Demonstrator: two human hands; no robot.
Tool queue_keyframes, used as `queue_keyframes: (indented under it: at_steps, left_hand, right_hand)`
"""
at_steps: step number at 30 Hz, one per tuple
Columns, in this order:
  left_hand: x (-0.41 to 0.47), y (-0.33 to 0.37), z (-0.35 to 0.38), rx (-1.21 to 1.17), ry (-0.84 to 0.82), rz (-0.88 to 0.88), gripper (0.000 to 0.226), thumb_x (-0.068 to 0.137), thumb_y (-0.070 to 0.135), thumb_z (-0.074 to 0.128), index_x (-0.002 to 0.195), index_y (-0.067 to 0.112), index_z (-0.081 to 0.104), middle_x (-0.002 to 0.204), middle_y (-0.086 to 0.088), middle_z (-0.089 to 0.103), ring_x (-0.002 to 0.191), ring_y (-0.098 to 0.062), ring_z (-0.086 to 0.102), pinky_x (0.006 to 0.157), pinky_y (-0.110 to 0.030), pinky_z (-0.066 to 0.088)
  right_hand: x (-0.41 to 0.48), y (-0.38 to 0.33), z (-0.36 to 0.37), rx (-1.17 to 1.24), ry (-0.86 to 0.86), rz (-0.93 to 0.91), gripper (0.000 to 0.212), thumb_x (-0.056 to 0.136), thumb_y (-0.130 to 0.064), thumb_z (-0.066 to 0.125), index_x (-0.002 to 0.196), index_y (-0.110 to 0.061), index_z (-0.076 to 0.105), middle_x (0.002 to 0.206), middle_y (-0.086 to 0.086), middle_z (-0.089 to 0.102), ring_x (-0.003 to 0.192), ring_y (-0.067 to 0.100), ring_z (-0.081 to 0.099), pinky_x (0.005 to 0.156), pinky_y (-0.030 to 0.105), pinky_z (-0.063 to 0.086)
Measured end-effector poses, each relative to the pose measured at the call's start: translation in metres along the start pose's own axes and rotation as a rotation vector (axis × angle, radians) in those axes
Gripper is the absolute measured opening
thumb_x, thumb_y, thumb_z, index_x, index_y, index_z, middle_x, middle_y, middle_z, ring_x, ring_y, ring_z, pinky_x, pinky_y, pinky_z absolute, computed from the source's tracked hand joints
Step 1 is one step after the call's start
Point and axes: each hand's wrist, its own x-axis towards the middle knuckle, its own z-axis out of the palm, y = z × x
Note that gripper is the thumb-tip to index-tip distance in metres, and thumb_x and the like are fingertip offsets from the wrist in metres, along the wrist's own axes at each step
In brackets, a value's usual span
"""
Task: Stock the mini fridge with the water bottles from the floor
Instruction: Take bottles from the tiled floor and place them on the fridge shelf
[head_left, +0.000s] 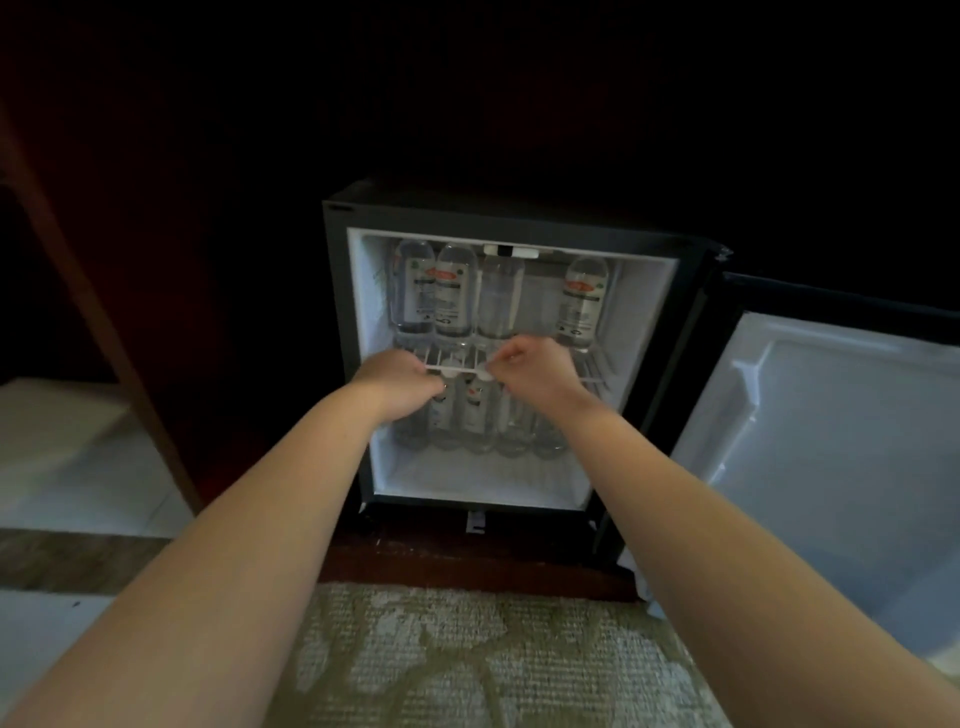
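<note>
The black mini fridge (343, 322) stands open and lit inside. Several clear water bottles (454, 291) with red-and-white labels stand on its white wire shelf (460, 367). More bottles (472, 410) stand in the compartment below, their tops just under the shelf. My left hand (397, 376) grips the left part of the shelf's front bar, fingers curled under it beside a bottle cap. My right hand (535, 364) pinches the same bar further right. No bottle shows on the floor.
The fridge door (831, 426) is swung open to the right, its white inner liner facing me. A dark wooden ledge (467, 561) runs under the fridge, with patterned carpet (467, 660) in front. A wooden post (104, 332) and pale floor lie to the left.
</note>
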Motion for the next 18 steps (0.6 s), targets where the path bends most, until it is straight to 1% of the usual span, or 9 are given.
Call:
queue_keyframes:
  at_steps: [2,3,5,7,8,10,12,14,18]
  left_hand:
    - [-0.024,0.001,-0.011,0.015,-0.004,-0.026,0.02,0.088,0.024,0.057,0.074,0.011,0.057,0.074,-0.006,0.052,0.072,-0.019,0.051,0.066,-0.027,0.038]
    - [-0.036,0.001,-0.016,0.013,0.001,-0.028,0.02,0.088,0.024,0.058,0.072,0.011,0.055,0.073,-0.004,0.049,0.069,-0.017,0.049,0.065,-0.027,0.038]
    - [-0.059,-0.002,-0.029,-0.001,0.011,-0.032,0.016,0.087,0.024,0.059,0.078,0.012,0.057,0.077,-0.003,0.048,0.063,-0.012,0.044,0.067,-0.026,0.039]
    - [-0.083,-0.007,-0.04,-0.008,0.021,-0.038,0.012,0.088,0.026,0.06,0.088,0.013,0.058,0.081,-0.001,0.049,0.067,-0.01,0.045,0.067,-0.027,0.04]
    - [-0.094,-0.009,-0.046,-0.01,0.026,-0.042,0.013,0.088,0.027,0.06,0.091,0.014,0.059,0.084,-0.001,0.05,0.073,-0.013,0.049,0.069,-0.028,0.042]
    - [-0.118,-0.016,-0.055,-0.018,0.035,-0.06,0.013,0.089,0.028,0.06,0.093,0.015,0.059,0.092,-0.003,0.052,0.085,-0.019,0.052,0.079,-0.032,0.045]
    - [-0.141,-0.026,-0.065,-0.008,0.043,-0.064,0.011,0.088,0.026,0.06,0.087,0.016,0.054,0.092,-0.006,0.049,0.079,-0.02,0.049,0.077,-0.032,0.042]
    - [-0.163,-0.038,-0.076,0.034,0.064,-0.072,0.01,0.088,0.024,0.059,0.085,0.016,0.055,0.091,-0.006,0.05,0.075,-0.019,0.049,0.074,-0.031,0.041]
    - [-0.209,-0.064,-0.097,0.116,0.082,-0.094,0.007,0.088,0.022,0.058,0.084,0.016,0.058,0.089,-0.007,0.054,0.083,-0.02,0.052,0.075,-0.031,0.041]
  right_hand:
    - [-0.023,-0.016,-0.004,-0.023,-0.064,-0.004,0.006,0.088,-0.027,0.062,0.087,-0.022,0.067,0.094,-0.001,0.069,0.092,0.017,0.066,0.087,0.032,0.053]
    - [-0.036,-0.025,-0.005,-0.038,-0.092,0.006,0.006,0.088,-0.026,0.061,0.085,-0.024,0.066,0.098,0.0,0.07,0.094,0.019,0.066,0.089,0.035,0.054]
    - [-0.061,-0.042,-0.006,-0.06,-0.134,-0.006,0.007,0.088,-0.024,0.059,0.087,-0.022,0.066,0.099,0.004,0.069,0.094,0.022,0.066,0.089,0.038,0.054]
    - [-0.088,-0.059,-0.007,-0.06,-0.165,-0.055,0.009,0.087,-0.023,0.06,0.089,-0.016,0.066,0.092,0.006,0.069,0.088,0.024,0.067,0.085,0.039,0.056]
    - [-0.102,-0.067,-0.007,-0.057,-0.185,-0.069,0.011,0.088,-0.023,0.06,0.091,-0.014,0.066,0.089,0.007,0.07,0.085,0.024,0.068,0.084,0.04,0.056]
    - [-0.129,-0.083,-0.005,-0.063,-0.247,-0.078,0.018,0.089,-0.024,0.06,0.097,-0.009,0.066,0.089,0.011,0.071,0.083,0.025,0.069,0.084,0.041,0.056]
    - [-0.155,-0.099,0.0,-0.082,-0.309,-0.096,0.023,0.09,-0.025,0.06,0.102,-0.006,0.065,0.092,0.015,0.071,0.085,0.027,0.069,0.084,0.042,0.056]
    - [-0.178,-0.114,0.006,-0.119,-0.339,-0.134,0.026,0.091,-0.028,0.06,0.105,-0.007,0.065,0.091,0.016,0.071,0.083,0.025,0.068,0.081,0.04,0.056]
    - [-0.222,-0.145,0.028,-0.151,-0.392,-0.191,0.02,0.092,-0.03,0.059,0.1,-0.012,0.063,0.092,0.008,0.07,0.081,0.02,0.069,0.081,0.038,0.056]
